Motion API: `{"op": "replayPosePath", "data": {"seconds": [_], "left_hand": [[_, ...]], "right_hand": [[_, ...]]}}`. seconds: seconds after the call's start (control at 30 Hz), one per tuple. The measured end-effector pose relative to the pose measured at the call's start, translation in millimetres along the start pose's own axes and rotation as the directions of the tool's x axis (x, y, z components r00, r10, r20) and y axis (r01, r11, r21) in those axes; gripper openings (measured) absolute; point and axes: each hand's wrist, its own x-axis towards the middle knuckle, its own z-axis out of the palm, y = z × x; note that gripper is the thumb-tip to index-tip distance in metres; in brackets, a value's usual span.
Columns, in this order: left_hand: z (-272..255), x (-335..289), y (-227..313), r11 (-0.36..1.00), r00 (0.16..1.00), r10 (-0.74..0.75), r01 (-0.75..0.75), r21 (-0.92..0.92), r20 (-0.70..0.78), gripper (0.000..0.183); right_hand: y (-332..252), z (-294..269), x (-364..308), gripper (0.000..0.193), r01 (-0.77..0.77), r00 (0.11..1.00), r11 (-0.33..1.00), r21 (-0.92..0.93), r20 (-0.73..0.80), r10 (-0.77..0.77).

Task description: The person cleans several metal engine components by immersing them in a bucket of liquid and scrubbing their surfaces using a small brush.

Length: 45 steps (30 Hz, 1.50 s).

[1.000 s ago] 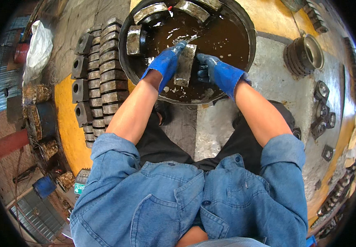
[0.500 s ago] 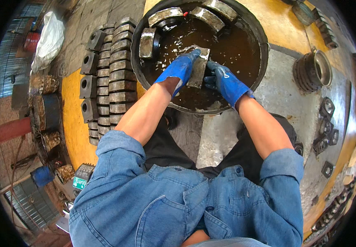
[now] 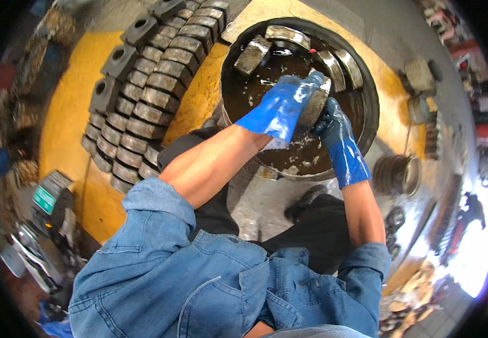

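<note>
A thick, wet metal block (image 3: 313,108) with a worn grey face is held between my gloved hands, tilted above brown liquid. My left hand (image 3: 292,98), in a blue rubber glove, grips its left side and upper end. On the right side, my right hand (image 3: 337,127) closes its darkened glove fingers round the lower edge. Both hands are over a round black tub (image 3: 373,107). Inside it, along the far wall, lie several curved metal blocks (image 3: 288,36), partly in the liquid. The gloves hide part of the held block.
Rows of curved metal blocks (image 3: 153,112) stand on the yellow floor to my left, beside dark blocks with round holes (image 3: 118,61). A ribbed metal cylinder (image 3: 396,174) is right of the tub. At the lower left stands a motorcycle (image 3: 41,248).
My view has turned, so the tub sits farther right and the block rows slant. The held block is now more tilted, with my left hand wrapped farther over it.
</note>
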Motion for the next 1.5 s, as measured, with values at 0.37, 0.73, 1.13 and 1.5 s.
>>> {"op": "replayPosePath", "data": {"seconds": [0.37,0.73,1.13,1.5], "left_hand": [[-21.7,17.9,22.1,0.758,0.930,0.333,-0.363,-0.542,-0.157,0.027],[-80.3,5.7,56.3,0.332,0.884,0.338,-0.434,-0.838,-0.323,0.039],[-81.0,14.1,54.5,0.349,0.887,0.334,-0.430,-0.833,-0.319,0.040],[-85.7,20.5,48.9,0.435,0.867,0.341,-0.489,-0.756,-0.364,0.043]], "right_hand": [[-163.4,16.8,106.7,0.039,0.039,0.982,0.953,-0.299,0.188,0.019],[-206.5,173.3,84.0,0.040,0.428,0.858,-0.212,-0.879,0.469,-0.212],[-192.6,231.5,93.6,0.041,0.396,0.741,-0.702,-0.591,0.657,-0.135],[-182.7,241.5,66.9,0.042,0.377,0.648,-0.823,-0.424,0.756,-0.092]]}}
